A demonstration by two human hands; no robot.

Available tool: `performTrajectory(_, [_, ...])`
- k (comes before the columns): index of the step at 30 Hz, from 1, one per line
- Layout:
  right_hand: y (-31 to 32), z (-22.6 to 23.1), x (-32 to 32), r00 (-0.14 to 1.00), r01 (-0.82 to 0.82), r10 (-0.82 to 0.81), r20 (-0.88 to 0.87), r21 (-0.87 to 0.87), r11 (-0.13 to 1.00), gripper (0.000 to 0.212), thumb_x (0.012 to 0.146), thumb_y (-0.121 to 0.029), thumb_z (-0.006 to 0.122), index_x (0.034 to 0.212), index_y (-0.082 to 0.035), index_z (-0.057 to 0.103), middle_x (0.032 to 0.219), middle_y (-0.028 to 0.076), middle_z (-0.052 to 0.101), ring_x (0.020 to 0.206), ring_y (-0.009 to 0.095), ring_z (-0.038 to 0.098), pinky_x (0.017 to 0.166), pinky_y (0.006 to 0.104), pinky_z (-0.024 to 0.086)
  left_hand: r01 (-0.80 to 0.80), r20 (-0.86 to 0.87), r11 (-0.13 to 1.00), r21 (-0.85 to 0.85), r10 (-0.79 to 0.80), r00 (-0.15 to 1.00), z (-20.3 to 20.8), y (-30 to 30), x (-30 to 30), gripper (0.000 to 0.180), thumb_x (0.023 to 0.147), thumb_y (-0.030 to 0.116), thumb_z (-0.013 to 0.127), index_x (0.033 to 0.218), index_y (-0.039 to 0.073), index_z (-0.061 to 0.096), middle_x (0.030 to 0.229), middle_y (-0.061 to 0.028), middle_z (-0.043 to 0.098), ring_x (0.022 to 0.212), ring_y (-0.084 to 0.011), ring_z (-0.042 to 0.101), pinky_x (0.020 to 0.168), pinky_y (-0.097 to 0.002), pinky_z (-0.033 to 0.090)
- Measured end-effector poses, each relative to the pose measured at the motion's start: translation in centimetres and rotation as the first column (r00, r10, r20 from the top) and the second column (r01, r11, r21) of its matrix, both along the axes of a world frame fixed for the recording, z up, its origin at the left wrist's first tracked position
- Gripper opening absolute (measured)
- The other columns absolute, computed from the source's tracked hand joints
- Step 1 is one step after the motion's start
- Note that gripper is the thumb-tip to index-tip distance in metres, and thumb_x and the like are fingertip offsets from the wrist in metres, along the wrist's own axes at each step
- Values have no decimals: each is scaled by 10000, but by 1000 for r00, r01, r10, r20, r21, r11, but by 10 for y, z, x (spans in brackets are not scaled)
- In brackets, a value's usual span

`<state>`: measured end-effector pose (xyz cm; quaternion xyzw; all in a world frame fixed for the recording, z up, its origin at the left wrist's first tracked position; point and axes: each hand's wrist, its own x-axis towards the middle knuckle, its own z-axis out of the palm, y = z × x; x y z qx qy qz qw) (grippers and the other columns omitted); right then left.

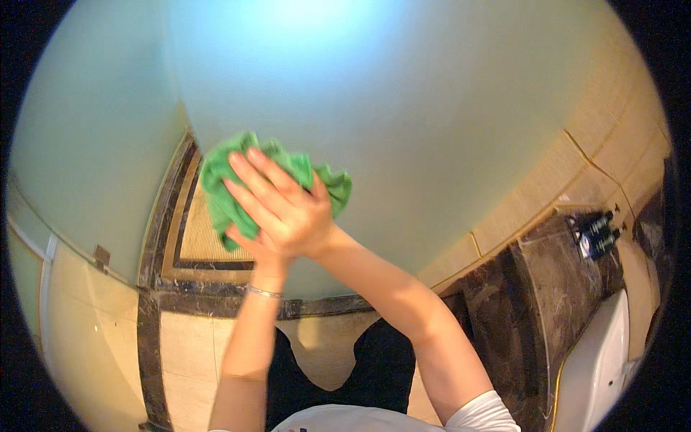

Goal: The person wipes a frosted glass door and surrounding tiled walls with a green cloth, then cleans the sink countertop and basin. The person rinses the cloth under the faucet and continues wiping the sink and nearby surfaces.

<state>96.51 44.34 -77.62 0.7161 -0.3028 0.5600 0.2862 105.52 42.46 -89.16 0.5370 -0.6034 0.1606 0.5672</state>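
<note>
A crumpled green cloth (222,189) is pressed flat against a pale frosted glass panel (403,108) in front of me. My right hand (284,205) lies over the cloth with its fingers stretched toward the upper left. My left hand (248,253) sits beneath the right one and is mostly hidden, with only its wrist side showing. A thin silver bracelet (263,292) circles my left wrist. Both forearms rise from the lower edge and meet at the cloth.
A second frosted panel (93,144) stands to the left. Below is a beige tiled floor (194,345) with dark marble borders. On the right are a dark marble ledge (547,288), a white basin-like fixture (597,360) and dark bottles (597,234).
</note>
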Motion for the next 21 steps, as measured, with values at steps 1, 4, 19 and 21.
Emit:
performTrajectory(1, [4, -21, 8, 996, -18, 20, -89, 23, 1000, 383, 752, -307, 586, 1083, -130, 660, 1300, 25, 560, 1165, 157, 536, 1019, 395, 273, -17, -22, 998, 63, 18, 1000, -25, 12, -1, 649, 891, 383, 529, 1399, 60, 288, 1401, -118, 363, 1272, -297, 348, 1050, -445, 253])
performTrajectory(4, [14, -112, 19, 864, -5, 127, -487, 244, 970, 485, 795, -282, 573, 1266, -170, 554, 1297, 35, 567, 1137, 144, 551, 930, 362, 303, -27, -78, 932, 360, 59, 995, -115, 46, -14, 652, 897, 377, 511, 1417, 67, 268, 1426, -114, 342, 1291, -291, 335, 1053, -443, 252])
performTrajectory(19, [32, -66, -33, 938, 142, -73, -338, 186, 972, 362, 834, -237, 530, 1175, -154, 617, 1320, 75, 541, 1244, 238, 481, 997, 431, 323, 187, -48, 950, 249, -181, 982, -49, 54, -12, 707, 823, 555, 537, 1345, 88, 441, 1309, -183, 467, 1213, -363, 419, 995, -531, 255])
performTrajectory(21, [19, -33, -43, 977, 162, -144, -158, 107, 981, 317, 839, -241, 535, 1124, -158, 649, 1309, 77, 550, 1245, 248, 476, 1014, 440, 294, 26, 42, 992, 123, -31, 999, -1, 42, -32, 751, 788, 576, 562, 1333, 71, 454, 1302, -186, 474, 1209, -380, 420, 988, -545, 248])
